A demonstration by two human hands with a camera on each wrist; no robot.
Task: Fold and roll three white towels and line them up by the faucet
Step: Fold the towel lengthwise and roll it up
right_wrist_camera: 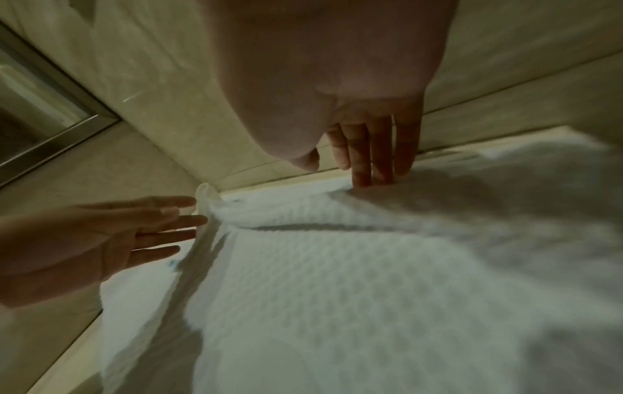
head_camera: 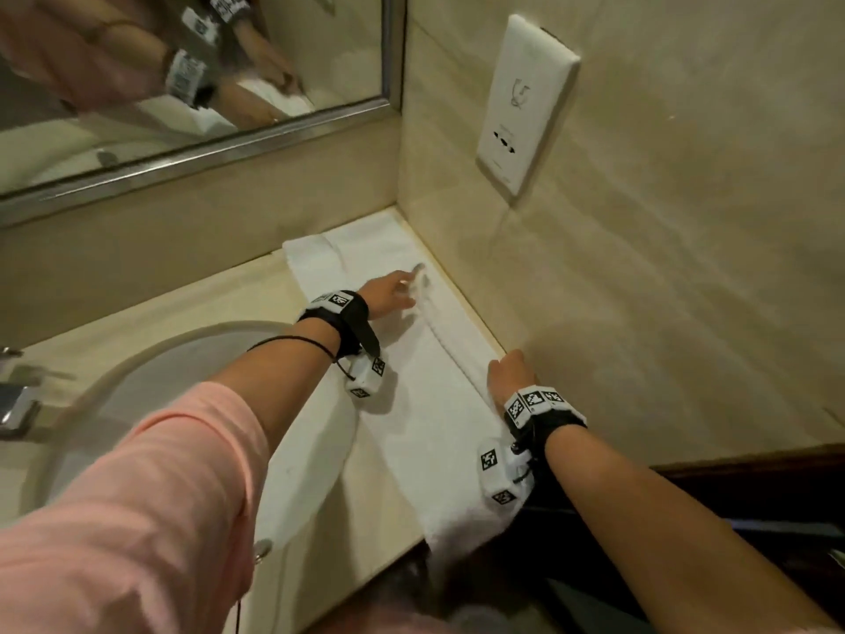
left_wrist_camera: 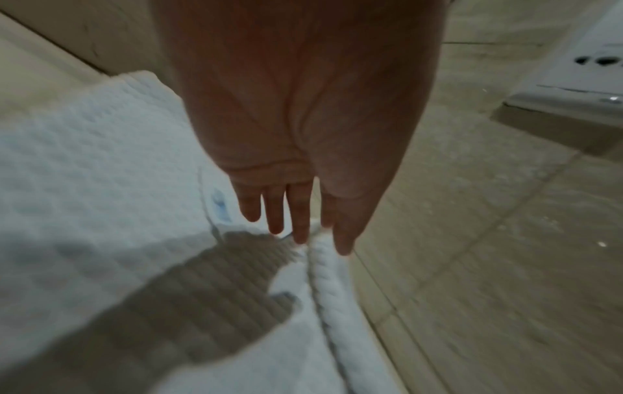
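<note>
A white towel (head_camera: pixel 411 404) is seen spread flat along the counter (head_camera: pixel 192 308), its far long edge running beside the side wall (head_camera: pixel 663 313); that edge is turned up into a narrow fold or roll next to the wall, and the near end of the cloth hangs over the front lip of the counter. The left hand (head_camera: pixel 388 292) is stretched out over the far part of the towel with its fingers (left_wrist_camera: pixel 300 213) straight and close together; in the left wrist view the fingertips are seen touching the raised, rolled edge, nothing being gripped. The right hand (head_camera: pixel 510 372) is laid on the same edge nearer the person, just beside the wall; its fingers (right_wrist_camera: pixel 360 160) are held straight and pressed down into the cloth, so that a crease is drawn between the two hands; in the right wrist view the left hand is seen to its left, palm open, at a small upturned corner of the towel. A round basin (head_camera: pixel 151 382) is set into the counter to the left of the left forearm; the faucet (head_camera: pixel 18 404) is found beyond it, well apart from both hands; a mirror (head_camera: pixel 183 84) hangs above the left hand, and a white wall socket (head_camera: pixel 526 102) is mounted above the right.
</note>
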